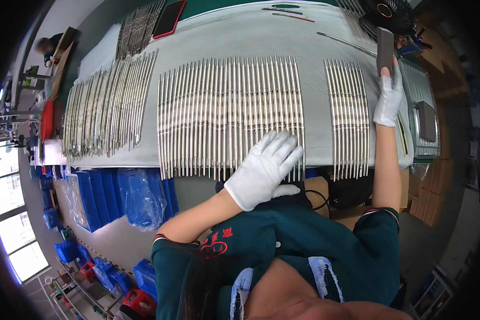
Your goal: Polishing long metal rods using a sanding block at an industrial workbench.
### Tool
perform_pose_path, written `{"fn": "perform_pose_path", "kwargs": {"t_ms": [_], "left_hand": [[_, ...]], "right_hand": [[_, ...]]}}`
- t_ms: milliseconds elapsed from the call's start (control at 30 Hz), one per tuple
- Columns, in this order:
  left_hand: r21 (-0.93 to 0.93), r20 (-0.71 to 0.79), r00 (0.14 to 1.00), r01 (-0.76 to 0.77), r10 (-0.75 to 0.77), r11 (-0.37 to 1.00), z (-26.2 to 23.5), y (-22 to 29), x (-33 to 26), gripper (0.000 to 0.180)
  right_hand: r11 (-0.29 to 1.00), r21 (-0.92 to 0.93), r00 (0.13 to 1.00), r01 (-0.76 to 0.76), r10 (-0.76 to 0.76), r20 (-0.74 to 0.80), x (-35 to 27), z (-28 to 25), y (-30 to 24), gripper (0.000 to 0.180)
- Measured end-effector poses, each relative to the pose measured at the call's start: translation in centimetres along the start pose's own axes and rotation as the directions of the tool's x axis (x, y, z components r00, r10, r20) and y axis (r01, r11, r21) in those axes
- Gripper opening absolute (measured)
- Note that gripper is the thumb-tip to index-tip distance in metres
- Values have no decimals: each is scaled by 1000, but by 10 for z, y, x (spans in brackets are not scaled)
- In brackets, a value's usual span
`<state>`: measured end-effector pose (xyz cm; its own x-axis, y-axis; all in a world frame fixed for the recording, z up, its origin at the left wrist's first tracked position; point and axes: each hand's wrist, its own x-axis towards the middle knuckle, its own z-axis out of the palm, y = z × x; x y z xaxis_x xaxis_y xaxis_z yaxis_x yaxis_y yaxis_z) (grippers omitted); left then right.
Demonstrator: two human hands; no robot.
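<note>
My left hand (266, 166), in a white glove, lies with its fingers spread over the near right ends of a wide row of slim metal rods (218, 106). The rods lie side by side on a pale cloth. At the far right of the cloth, my right hand (389, 98) grips a grey-brown rectangular block (385, 48) upright; its glove leaves some fingertips bare. Between the hands lies a narrower row of metal rods (348, 117). Another slanting row of metal rods (109, 106) lies to the left.
Farther back lie a bundle of rods (137, 29), a red-edged phone (169, 19) and a long thin rod (346, 44). A black fan (386, 12) stands at the back right. A second block (426, 121) rests on a clear tray at right. Blue bins (98, 197) stand below the table.
</note>
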<state>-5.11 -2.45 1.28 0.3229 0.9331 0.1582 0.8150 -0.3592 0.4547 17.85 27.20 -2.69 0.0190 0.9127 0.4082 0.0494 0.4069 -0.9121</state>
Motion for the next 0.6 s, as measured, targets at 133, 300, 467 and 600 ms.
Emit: {"fn": "perform_pose_path", "kwargs": {"t_ms": [133,300,467,600], "left_hand": [[172,-29,990,141,-138,975,-5,-7,-21,89],[241,-152,980,160,-125,957,5,-7,-25,71],[108,-148,984,116,-99,987,5,-8,-31,73],[48,-221,975,48,-36,998,5,-8,-39,74]], "right_hand": [[999,-31,999,33,-33,10,-2,0,2,61],[984,-19,960,177,-168,222,-17,15,-18,65],[816,-294,702,497,-179,689,-42,37,-52,64],[767,-252,499,590,-102,860,-49,55,-74,56]]}}
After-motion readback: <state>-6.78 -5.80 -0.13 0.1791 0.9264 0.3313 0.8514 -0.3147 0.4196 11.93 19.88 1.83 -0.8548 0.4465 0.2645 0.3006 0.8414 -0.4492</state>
